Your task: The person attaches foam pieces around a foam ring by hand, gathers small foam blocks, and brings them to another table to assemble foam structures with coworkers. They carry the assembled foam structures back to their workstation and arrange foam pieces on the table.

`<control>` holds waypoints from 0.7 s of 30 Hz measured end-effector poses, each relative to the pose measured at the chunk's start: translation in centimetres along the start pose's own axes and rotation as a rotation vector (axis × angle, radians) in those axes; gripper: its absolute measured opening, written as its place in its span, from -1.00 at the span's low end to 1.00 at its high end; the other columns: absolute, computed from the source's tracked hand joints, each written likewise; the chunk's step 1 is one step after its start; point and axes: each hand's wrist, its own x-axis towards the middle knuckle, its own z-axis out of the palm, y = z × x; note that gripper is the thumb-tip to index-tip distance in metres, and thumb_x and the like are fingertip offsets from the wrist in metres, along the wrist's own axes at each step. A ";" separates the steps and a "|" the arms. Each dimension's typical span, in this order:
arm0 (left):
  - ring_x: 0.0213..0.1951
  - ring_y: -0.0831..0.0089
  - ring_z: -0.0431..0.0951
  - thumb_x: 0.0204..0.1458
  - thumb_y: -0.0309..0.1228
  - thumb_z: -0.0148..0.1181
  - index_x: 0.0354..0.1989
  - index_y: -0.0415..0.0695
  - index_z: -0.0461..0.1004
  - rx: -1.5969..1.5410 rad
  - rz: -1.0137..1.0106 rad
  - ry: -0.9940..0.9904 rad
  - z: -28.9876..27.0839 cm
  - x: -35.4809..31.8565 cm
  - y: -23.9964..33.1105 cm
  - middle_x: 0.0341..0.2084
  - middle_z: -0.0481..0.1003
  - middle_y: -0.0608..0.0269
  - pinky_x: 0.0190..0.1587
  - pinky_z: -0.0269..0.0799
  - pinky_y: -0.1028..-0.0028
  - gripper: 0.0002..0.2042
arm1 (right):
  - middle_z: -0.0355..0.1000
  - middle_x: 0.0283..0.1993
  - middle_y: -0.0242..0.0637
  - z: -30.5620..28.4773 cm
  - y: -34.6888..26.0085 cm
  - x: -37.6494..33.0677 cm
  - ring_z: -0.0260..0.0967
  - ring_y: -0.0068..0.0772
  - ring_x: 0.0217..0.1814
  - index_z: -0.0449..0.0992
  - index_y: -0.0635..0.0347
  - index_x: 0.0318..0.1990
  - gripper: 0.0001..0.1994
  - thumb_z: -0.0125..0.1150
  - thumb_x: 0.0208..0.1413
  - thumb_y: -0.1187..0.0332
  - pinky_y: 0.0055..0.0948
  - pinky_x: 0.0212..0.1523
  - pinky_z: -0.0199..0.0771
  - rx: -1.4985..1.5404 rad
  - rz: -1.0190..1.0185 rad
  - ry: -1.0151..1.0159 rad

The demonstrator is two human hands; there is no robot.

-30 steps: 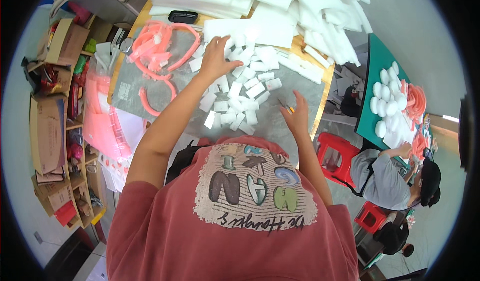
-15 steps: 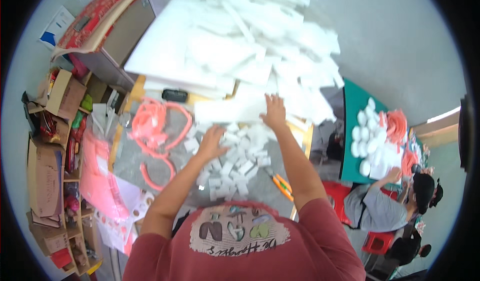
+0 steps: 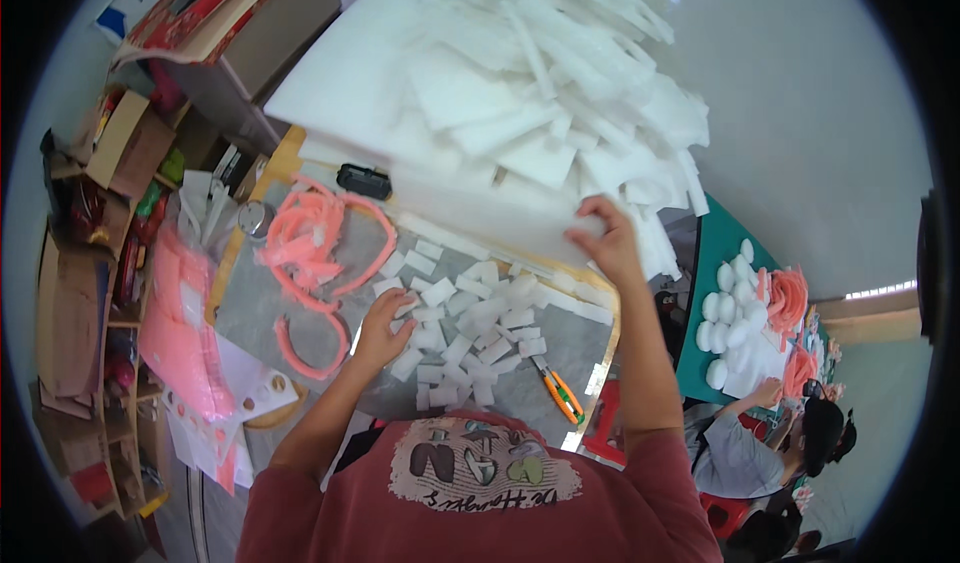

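The left hand (image 3: 382, 331), fingers loosely apart, is at the left edge of the blocks (image 3: 457, 350), which lie in the lower centre of the frame. Right of centre, the right hand (image 3: 600, 235) curls at the right end of a sheet (image 3: 480, 208); whether it pinches it, I cannot tell. Compared with 0.5 s ago, more of a thin strip (image 3: 570, 300) shows below the sheet. The blocks are white, small and scattered; the sheet is white, long and flat.
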 end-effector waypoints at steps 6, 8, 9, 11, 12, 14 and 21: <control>-0.07 0.09 0.38 -0.19 -0.52 0.17 -0.21 -0.18 0.41 -0.103 -0.052 -0.005 0.8 -1.3 -1.6 -0.13 0.37 0.02 -0.04 0.29 0.32 -0.71 | 0.30 -0.42 -0.40 1.3 -3.4 9.2 0.23 -0.58 -0.32 0.35 0.25 -0.42 -0.74 0.32 -0.21 0.35 -0.58 -0.27 0.28 0.103 -0.177 0.441; -0.08 0.09 0.38 -0.17 -0.53 0.15 -0.22 -0.19 0.41 0.074 0.074 0.070 0.9 -2.4 -2.0 -0.14 0.38 0.02 -0.04 0.29 0.32 -0.73 | 0.41 -0.34 -0.20 2.3 -4.5 14.2 0.30 -0.45 -0.29 0.45 0.36 -0.34 -0.65 0.33 -0.21 0.26 -0.51 -0.25 0.31 0.021 -0.132 0.513; -0.08 0.09 0.38 -0.17 -0.53 0.15 -0.22 -0.19 0.41 0.061 0.053 0.037 0.8 -2.8 -1.5 -0.14 0.38 0.02 -0.04 0.29 0.32 -0.73 | 0.33 -0.50 -0.44 2.5 -4.6 16.8 0.11 -0.69 -0.60 0.45 0.33 -0.34 -0.70 0.31 -0.17 0.28 -0.61 -0.61 0.10 0.015 -0.231 0.579; -0.07 0.07 0.37 -0.16 -0.54 0.14 -0.23 -0.20 0.41 0.023 0.044 0.041 -0.3 -2.2 -0.5 -0.15 0.39 0.01 -0.04 0.28 0.32 -0.75 | 0.39 -0.48 -0.33 2.7 -4.7 21.5 0.22 -0.55 -0.50 0.48 0.36 -0.38 -0.73 0.24 -0.12 0.28 -0.51 -0.46 0.24 0.135 -0.127 0.493; -0.07 0.07 0.37 -0.16 -0.54 0.14 -0.23 -0.20 0.41 0.010 0.039 0.013 -0.4 -2.0 -0.4 -0.15 0.39 0.01 -0.04 0.28 0.32 -0.75 | 0.40 -0.51 -0.27 2.3 -4.1 23.1 0.27 -0.45 -0.46 0.49 0.37 -0.44 -0.74 0.21 -0.11 0.27 -0.43 -0.41 0.28 0.076 -0.154 0.530; -0.07 0.07 0.37 -0.16 -0.55 0.13 -0.24 -0.21 0.42 0.022 0.009 0.037 -0.8 -1.8 -0.7 -0.14 0.39 0.02 -0.03 0.28 0.32 -0.76 | 0.41 -0.35 -0.14 2.6 -4.0 24.1 0.29 -0.34 -0.28 0.46 0.44 -0.31 -0.65 0.18 -0.08 0.23 -0.40 -0.23 0.26 0.088 -0.137 0.488; -0.08 0.07 0.37 -0.17 -0.52 0.16 -0.20 -0.20 0.39 0.057 -0.018 -0.006 -1.6 -1.8 -2.6 -0.14 0.38 0.03 -0.03 0.26 0.30 -0.71 | 0.43 -0.38 -0.35 4.8 0.8 11.1 0.30 -0.58 -0.38 0.47 0.32 -0.23 -0.71 0.25 -0.09 0.31 -0.58 -0.31 0.29 -0.161 -0.192 0.233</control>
